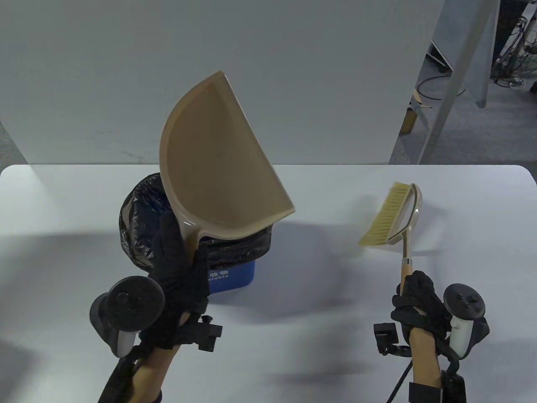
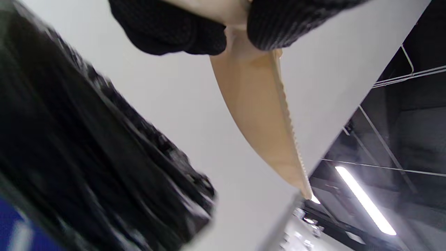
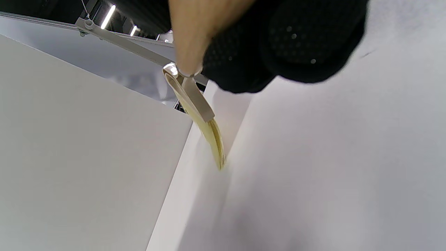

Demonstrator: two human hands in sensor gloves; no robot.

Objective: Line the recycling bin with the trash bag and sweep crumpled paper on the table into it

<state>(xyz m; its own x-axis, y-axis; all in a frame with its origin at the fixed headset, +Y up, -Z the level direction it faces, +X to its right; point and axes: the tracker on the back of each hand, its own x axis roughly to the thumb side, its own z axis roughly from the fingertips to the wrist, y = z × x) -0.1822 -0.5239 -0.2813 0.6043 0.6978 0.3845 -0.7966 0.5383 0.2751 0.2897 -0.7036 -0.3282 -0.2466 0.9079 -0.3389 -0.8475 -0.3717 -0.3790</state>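
Observation:
My left hand [image 1: 178, 268] grips the handle of a tan dustpan [image 1: 218, 159], raised upright and tilted above the blue recycling bin [image 1: 230, 277]. A black trash bag [image 1: 138, 226] lines the bin and folds over its rim. The dustpan's inside looks bare. In the left wrist view the dustpan [image 2: 259, 115] hangs below my fingers [image 2: 174, 28], beside the blurred black bag [image 2: 87, 157]. My right hand [image 1: 415, 302] holds the wooden handle of a small brush [image 1: 390, 216], its pale bristles up off the table. In the right wrist view the brush [image 3: 200, 118] points away. No crumpled paper shows.
The white table [image 1: 335, 294] runs wide around the bin. A white panel [image 1: 126, 75] stands behind the table's far edge. Grey floor, a metal frame leg [image 1: 444, 96] and cables lie beyond the right corner.

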